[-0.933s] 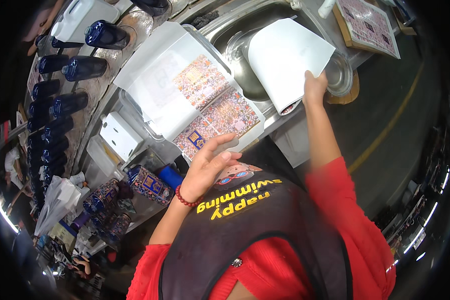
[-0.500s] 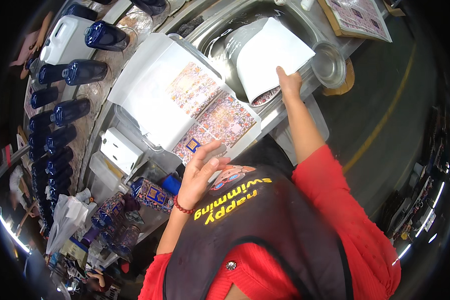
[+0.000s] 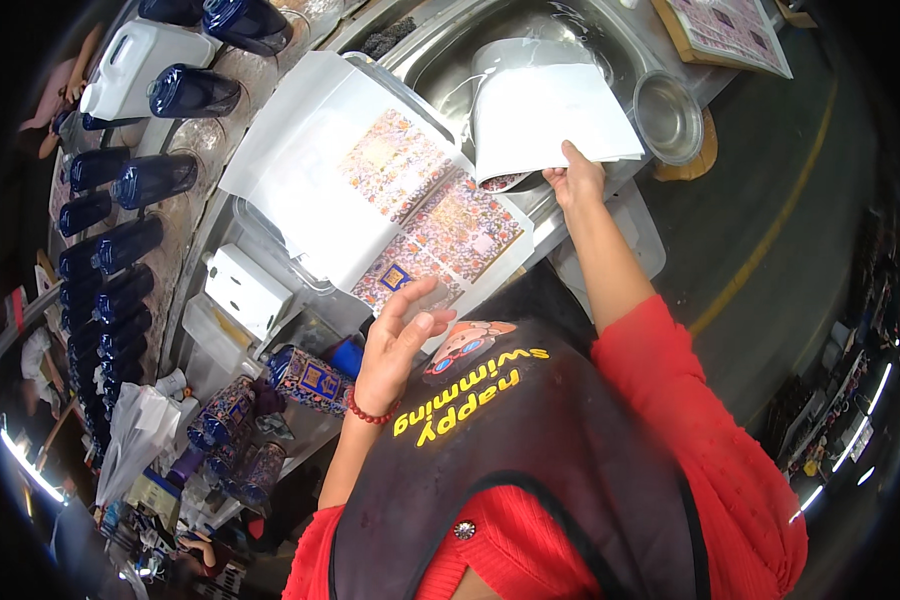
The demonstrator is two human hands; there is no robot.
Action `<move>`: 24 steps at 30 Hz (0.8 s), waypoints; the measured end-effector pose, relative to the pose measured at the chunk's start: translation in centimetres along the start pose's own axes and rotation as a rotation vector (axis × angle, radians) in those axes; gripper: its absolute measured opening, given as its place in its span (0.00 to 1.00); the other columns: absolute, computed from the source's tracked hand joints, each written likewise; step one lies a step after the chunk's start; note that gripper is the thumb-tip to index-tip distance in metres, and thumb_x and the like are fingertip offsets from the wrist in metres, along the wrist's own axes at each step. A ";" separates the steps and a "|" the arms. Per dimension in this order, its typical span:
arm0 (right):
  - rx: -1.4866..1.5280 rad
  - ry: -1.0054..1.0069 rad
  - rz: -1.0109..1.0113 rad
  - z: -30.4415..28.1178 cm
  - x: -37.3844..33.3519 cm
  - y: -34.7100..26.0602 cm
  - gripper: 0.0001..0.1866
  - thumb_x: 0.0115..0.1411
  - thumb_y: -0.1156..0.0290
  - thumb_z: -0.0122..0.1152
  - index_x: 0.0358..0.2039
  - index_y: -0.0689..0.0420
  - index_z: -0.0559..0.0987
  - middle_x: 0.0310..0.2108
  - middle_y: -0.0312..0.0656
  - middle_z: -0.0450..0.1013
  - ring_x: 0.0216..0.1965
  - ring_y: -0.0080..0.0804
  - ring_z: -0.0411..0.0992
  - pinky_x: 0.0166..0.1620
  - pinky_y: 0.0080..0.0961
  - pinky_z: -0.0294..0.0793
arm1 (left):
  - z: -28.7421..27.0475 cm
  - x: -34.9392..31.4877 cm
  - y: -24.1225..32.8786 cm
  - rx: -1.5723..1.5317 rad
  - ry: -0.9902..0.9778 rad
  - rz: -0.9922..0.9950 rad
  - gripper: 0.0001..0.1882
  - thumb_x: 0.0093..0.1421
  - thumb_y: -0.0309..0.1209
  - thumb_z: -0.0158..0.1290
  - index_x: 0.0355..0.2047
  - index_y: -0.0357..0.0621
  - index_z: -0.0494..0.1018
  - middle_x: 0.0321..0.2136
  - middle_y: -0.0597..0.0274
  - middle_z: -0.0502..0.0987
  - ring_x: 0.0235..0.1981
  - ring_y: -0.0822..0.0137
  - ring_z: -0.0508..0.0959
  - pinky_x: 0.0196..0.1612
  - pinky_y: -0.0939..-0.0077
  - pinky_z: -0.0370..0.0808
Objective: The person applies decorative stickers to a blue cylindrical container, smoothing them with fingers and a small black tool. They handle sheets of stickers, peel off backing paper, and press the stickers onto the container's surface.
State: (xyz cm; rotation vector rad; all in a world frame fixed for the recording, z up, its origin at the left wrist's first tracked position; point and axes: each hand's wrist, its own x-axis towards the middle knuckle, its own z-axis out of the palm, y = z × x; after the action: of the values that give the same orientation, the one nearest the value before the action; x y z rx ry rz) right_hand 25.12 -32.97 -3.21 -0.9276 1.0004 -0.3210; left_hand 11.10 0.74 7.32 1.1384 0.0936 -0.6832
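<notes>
Over the metal sink (image 3: 440, 70), my right hand (image 3: 577, 182) pinches the near edge of a white sheet (image 3: 550, 115), thumb on top. The sheet bows in a curl, and a floral print shows on its underside at the near left. My left hand (image 3: 400, 345), with a red bead bracelet on its wrist, hovers before my apron with bent fingers apart and nothing visible in them. Just beyond it lie floral printed sheets (image 3: 460, 235) and white sheets (image 3: 315, 170), resting on a clear plastic tray.
Several dark blue bottles (image 3: 155, 180) and a white jug (image 3: 145, 75) stand along the left. Floral-covered bottles (image 3: 310, 380) and a white box (image 3: 245, 290) sit nearer. A metal bowl (image 3: 667, 115) is by the sink's right rim, with a printed stack (image 3: 725, 40) beyond.
The white sheet's right corner has come down toward me, and its curl lies lower over the sink. My right hand keeps its grip; my left hand stays almost in place.
</notes>
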 end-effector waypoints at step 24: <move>0.584 -0.104 0.136 0.6 2.2 3.3 0.11 0.73 0.69 0.54 0.51 0.59 0.70 0.40 0.44 0.71 0.31 0.32 0.63 0.33 0.32 0.71 | -3.3 -3.9 -2.7 -0.039 0.117 -0.018 0.31 0.70 0.37 0.55 0.67 0.32 0.61 0.61 0.52 0.70 0.56 0.63 0.77 0.59 0.69 0.72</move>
State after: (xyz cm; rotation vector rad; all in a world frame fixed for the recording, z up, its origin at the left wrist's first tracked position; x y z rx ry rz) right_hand 26.24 -32.03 -6.93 -0.3418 0.8031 -0.4168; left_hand 7.44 4.69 5.28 1.1410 0.2154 -0.6277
